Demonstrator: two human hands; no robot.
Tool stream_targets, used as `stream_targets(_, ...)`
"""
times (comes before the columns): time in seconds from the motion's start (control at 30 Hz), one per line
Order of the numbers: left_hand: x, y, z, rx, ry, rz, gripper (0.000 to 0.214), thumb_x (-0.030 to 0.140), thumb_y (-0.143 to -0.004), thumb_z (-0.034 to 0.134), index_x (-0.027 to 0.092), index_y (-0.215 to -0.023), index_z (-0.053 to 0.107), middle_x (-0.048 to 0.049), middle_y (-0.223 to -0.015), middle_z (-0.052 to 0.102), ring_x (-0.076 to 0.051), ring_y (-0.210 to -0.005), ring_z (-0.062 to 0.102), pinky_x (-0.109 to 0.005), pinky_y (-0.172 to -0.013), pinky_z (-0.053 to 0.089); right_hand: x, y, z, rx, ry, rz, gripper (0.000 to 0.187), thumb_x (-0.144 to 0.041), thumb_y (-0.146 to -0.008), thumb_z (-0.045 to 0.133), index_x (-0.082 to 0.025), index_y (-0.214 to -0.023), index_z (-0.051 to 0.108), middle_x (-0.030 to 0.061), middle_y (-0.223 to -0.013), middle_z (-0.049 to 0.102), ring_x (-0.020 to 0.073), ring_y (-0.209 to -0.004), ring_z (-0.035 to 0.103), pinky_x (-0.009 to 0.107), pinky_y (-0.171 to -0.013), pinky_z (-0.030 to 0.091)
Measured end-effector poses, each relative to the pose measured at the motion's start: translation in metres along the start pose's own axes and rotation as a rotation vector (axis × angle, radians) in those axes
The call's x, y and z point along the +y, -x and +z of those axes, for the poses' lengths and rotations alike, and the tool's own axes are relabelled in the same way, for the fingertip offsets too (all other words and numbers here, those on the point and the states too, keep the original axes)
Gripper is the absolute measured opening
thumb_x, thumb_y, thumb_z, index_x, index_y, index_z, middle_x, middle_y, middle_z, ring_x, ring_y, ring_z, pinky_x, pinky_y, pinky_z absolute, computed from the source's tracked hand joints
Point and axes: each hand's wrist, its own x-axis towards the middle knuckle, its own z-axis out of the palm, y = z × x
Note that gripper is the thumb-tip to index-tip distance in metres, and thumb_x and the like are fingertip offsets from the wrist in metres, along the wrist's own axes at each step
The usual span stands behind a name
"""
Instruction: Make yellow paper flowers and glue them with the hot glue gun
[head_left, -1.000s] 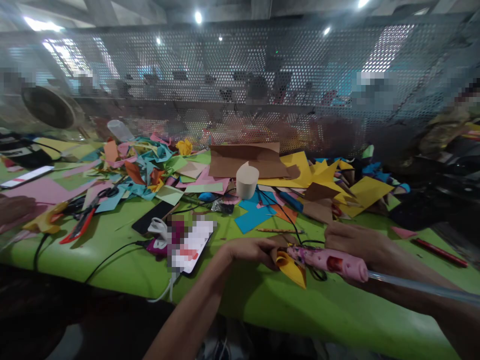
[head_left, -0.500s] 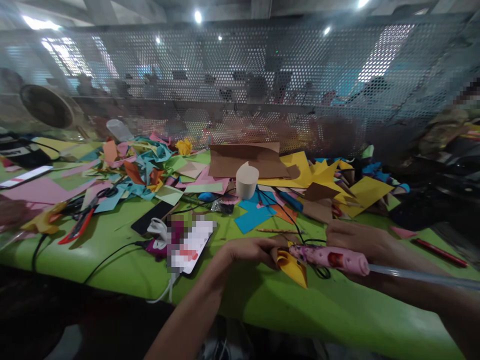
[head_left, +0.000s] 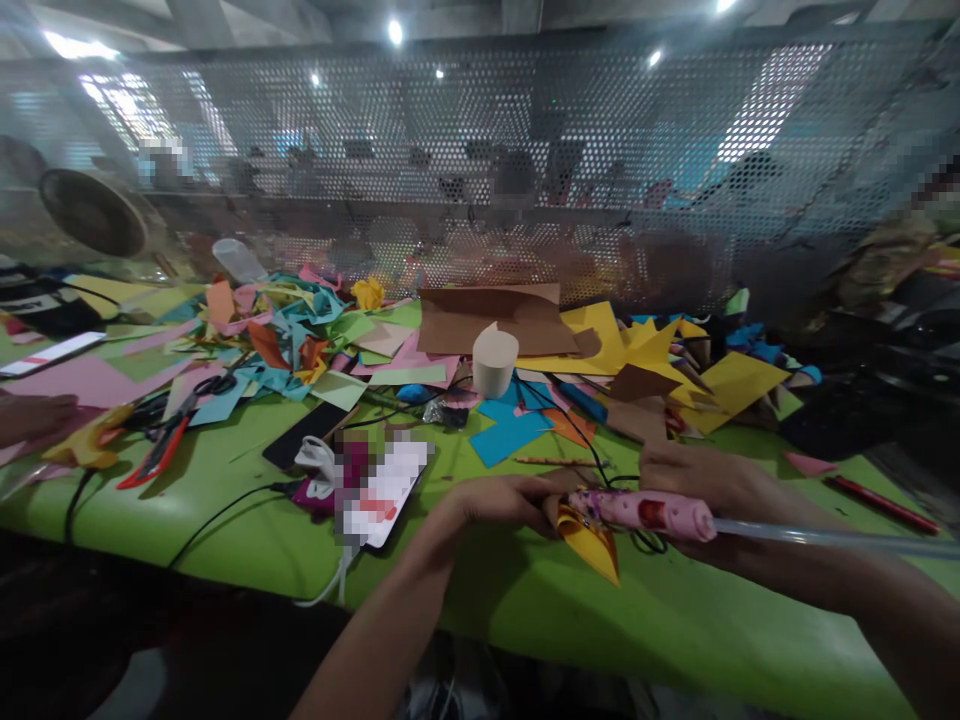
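My left hand (head_left: 499, 497) is closed on a small yellow folded paper piece (head_left: 592, 541), holding it low over the green table (head_left: 225, 470). My right hand (head_left: 712, 480) grips a pink glue gun (head_left: 641, 510) lying sideways, its nozzle end meeting the top of the yellow paper. A clear glue stick (head_left: 825, 538) juts out of the gun's back end to the right. A black cord (head_left: 592, 455) runs from the gun toward the paper pile.
A phone (head_left: 382, 485) on a white cable lies left of my hands. Red-handled scissors (head_left: 161, 440) lie further left, by another person's hand (head_left: 30, 415). A beige paper cylinder (head_left: 493, 362), brown card (head_left: 495, 315) and coloured paper scraps cover the far table before a perforated metal screen (head_left: 480, 170).
The glue gun has slid slightly left and up, its nozzle closer onto the yellow paper. The yellow piece has tilted with its point further down and right. The left hand has hardly moved.
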Motion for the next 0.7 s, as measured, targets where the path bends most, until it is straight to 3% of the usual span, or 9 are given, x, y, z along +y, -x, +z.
stream_targets(0.37, -0.005, -0.003, -0.002, -0.023, 0.061, 0.05, 0.049, 0.01, -0.07, 0.072, 0.021, -0.118, 0.068, -0.0005, -0.112, 0.065, -0.02, -0.107, 0.056, -0.035, -0.102, 0.042, 0.012, 0.023, 0.002, -0.054, 0.024, 0.165, 0.036, -0.05, -0.1, 0.04, -0.024, -0.076, 0.046, 0.0031, -0.077, 0.053, 0.019, -0.063, 0.049, 0.034, -0.056, 0.034)
stream_targets(0.53, -0.005, -0.003, -0.002, -0.032, 0.072, 0.065, 0.049, 0.008, -0.072, 0.07, 0.023, -0.119, 0.068, -0.0006, -0.113, 0.067, -0.02, -0.106, 0.058, -0.036, -0.102, 0.042, 0.009, 0.02, 0.0, -0.065, 0.07, 0.176, 0.042, -0.056, -0.099, 0.038, -0.024, -0.074, 0.045, 0.003, -0.075, 0.053, 0.0179, -0.06, 0.048, 0.033, -0.053, 0.032)
stream_targets(0.7, -0.007, -0.003, -0.001, -0.011, 0.118, 0.025, 0.052, 0.004, -0.071, 0.07, 0.023, -0.119, 0.068, 0.0004, -0.109, 0.068, -0.018, -0.103, 0.06, -0.033, -0.101, 0.044, 0.003, 0.011, 0.0, -0.013, 0.031, 0.094, 0.047, -0.058, -0.101, 0.031, -0.023, -0.072, 0.043, 0.002, -0.07, 0.053, 0.0172, -0.061, 0.047, 0.032, -0.053, 0.032)
